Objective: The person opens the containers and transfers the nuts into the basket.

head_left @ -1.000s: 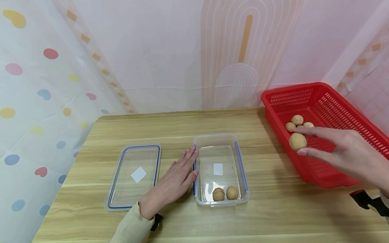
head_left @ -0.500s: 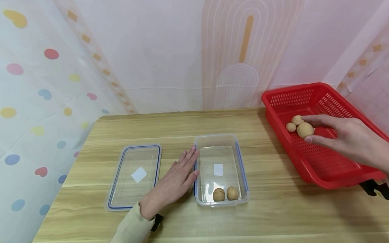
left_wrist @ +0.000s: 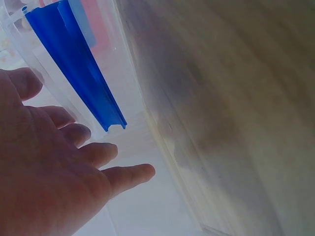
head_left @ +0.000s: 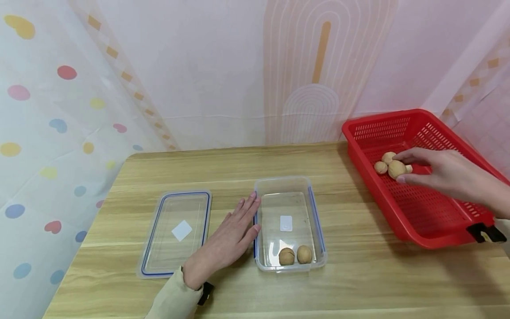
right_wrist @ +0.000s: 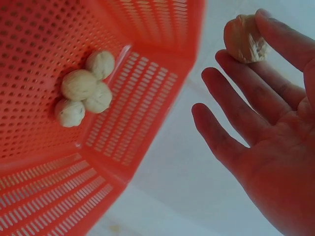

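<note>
My right hand point(head_left: 442, 175) pinches a walnut point(head_left: 396, 169) between thumb and fingertips, low over the red basket point(head_left: 388, 208). In the right wrist view the same walnut point(right_wrist: 244, 39) sits between the thumb and the nearest fingers, the other fingers spread. Several more walnuts point(right_wrist: 79, 84) lie clustered on the basket's bottom; in the head view the held one partly hides them. My left hand point(head_left: 227, 241) lies with straight fingers against the left side of the clear plastic box point(head_left: 286, 178). Two walnuts point(head_left: 304, 254) rest at the box's near end.
A clear lid point(head_left: 163, 230) with a blue seal lies flat left of the box, partly behind the left wrist. The wooden table point(head_left: 239, 164) ends at a patterned curtain point(head_left: 223, 79) at the back. A small white sticker point(head_left: 286, 223) marks the box's bottom.
My right hand has moved away from me and lowered the walnut from over the basket's left rim toward the other walnuts inside. The left hand and box have stayed put.
</note>
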A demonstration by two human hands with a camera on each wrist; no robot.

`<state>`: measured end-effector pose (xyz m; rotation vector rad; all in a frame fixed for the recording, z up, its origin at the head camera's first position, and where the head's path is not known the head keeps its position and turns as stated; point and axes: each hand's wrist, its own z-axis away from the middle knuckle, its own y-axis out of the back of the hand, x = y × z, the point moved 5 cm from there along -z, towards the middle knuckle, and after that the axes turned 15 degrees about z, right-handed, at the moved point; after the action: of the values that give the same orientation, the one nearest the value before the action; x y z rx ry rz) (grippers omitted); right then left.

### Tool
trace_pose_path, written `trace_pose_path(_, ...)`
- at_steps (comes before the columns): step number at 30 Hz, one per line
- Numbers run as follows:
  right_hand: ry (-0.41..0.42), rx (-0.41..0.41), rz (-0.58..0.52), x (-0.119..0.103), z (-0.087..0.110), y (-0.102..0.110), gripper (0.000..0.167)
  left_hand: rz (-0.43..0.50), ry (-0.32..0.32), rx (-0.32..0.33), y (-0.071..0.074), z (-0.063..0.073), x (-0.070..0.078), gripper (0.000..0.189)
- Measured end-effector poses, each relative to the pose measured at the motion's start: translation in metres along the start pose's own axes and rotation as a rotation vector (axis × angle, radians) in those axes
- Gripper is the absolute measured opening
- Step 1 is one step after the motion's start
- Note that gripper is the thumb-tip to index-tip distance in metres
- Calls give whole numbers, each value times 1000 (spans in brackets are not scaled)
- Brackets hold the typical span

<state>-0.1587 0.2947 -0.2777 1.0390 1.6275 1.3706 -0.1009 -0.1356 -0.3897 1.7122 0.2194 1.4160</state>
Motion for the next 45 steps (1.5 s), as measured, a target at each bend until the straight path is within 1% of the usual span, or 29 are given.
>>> trace_pose_path(6,-21,-87,14,7,-10,-8,51,2,-5,2,0,1,-1,64)
trace_pose_path(12,-6,-129,19,13,-19,-15,48,1,-4,4,0,1,-1,64)
trace_pose_path(16,-24,-173,7,18,-23,-20,51,3,-3,5,-1,1,-1,64)
trace_pose_path(20,-31,-199,0,23,-27,-26,53,6,-1,2,-1,1,-1,64)
trace_pose_path(25,-26,-228,-42,29,-30,-34,53,11,1,1,-1,2,-1,64)
trace_pose_path(31,-9,-229,-87,31,-33,-44,51,14,-1,4,-1,2,-1,64)
trace_pose_path(38,-17,-242,-61,39,-33,-56,54,13,1,5,-2,2,0,64)
trace_pose_path(45,7,-254,-67,42,-33,-68,47,13,1,4,-1,2,0,64)
